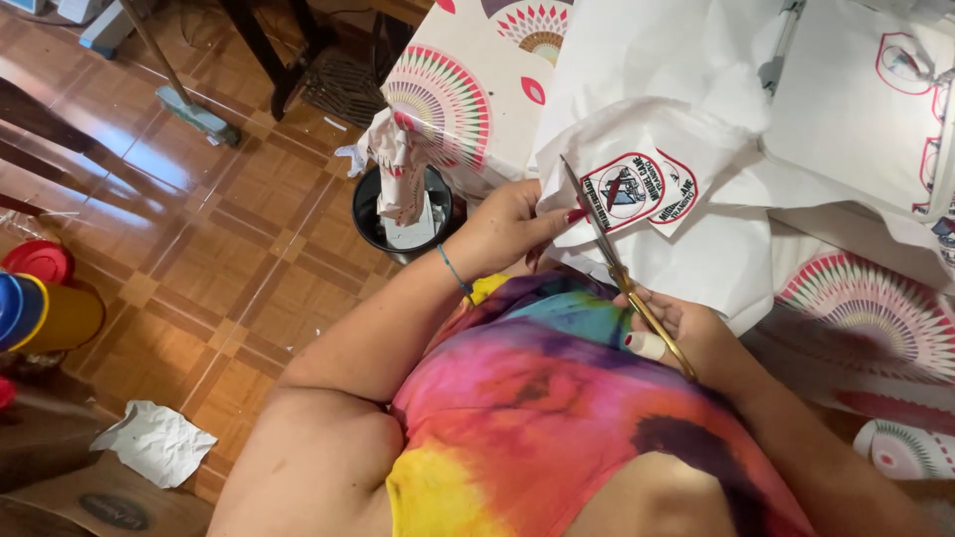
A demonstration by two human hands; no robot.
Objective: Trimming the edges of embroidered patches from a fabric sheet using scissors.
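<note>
On the counter (468,60), left hand (502,227) grips white printed fabric (637,189); right hand (676,333) clamps gold-handled scissors (612,254); black bin (383,224) holds scraps.

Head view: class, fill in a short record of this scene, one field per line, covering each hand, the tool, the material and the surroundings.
Left hand: left hand pinches the edge of the white sheet beside a printed round emblem.
Right hand: right hand grips the gold-handled scissors; one finger is bandaged.
Tool: blades open, against the sheet's edge by the emblem.
Surface: patterned tablecloth under the sheets.
Floor: black bin with scraps, crumpled paper on the tiles.
</note>
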